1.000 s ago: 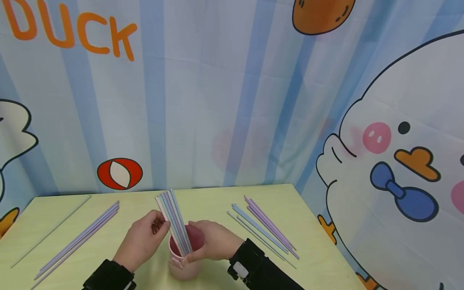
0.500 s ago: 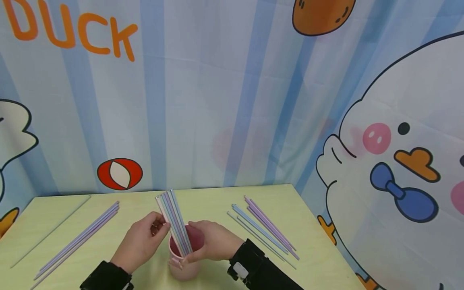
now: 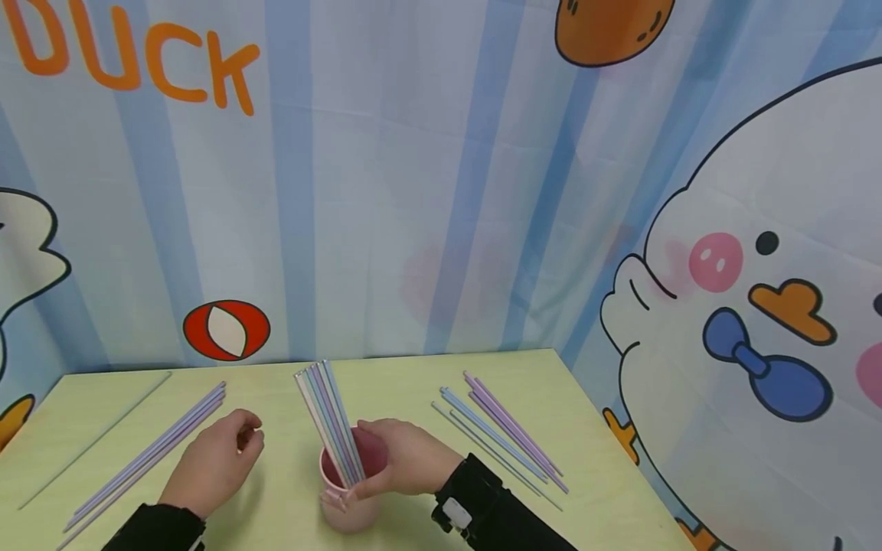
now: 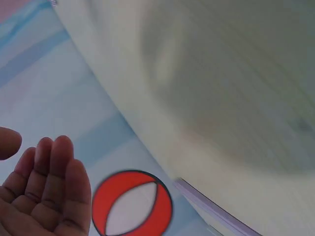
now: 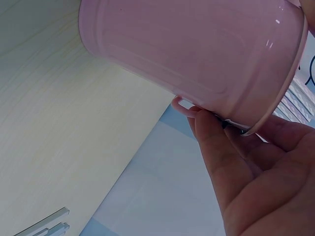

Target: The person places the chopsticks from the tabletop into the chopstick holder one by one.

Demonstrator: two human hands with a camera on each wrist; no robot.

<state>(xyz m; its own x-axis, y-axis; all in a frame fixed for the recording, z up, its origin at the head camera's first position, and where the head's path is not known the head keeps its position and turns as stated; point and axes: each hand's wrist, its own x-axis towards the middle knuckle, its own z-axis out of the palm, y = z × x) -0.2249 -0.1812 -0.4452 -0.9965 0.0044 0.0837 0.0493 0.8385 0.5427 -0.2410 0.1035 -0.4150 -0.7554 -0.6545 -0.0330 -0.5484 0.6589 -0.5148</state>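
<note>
In the head view a pink cup (image 3: 350, 516) stands on the table, with a bundle of long thin pastel sticks (image 3: 329, 413) leaning in it toward the left. My right hand (image 3: 409, 458) grips the cup at its rim, thumb at the front. The right wrist view shows this hand (image 5: 266, 184) by the rim and a small loop handle (image 5: 183, 107) on the cup's side. My left hand (image 3: 217, 461) is over the table between the cup and the purple sticks (image 3: 148, 455), fingers loosely bent. Nothing is held by the left hand (image 4: 49, 196) in its wrist view.
A single pale green stick (image 3: 96, 440) lies at the far left of the pale yellow table (image 3: 400, 383). To the right lie purple sticks (image 3: 517, 425), blue sticks (image 3: 492, 432) and pale green sticks (image 3: 496, 458). A printed curtain (image 3: 386, 191) hangs behind the table.
My left hand has come away from the sticks in the cup and moved left and slightly down. The right hand, cup and sticks have stayed in place.
</note>
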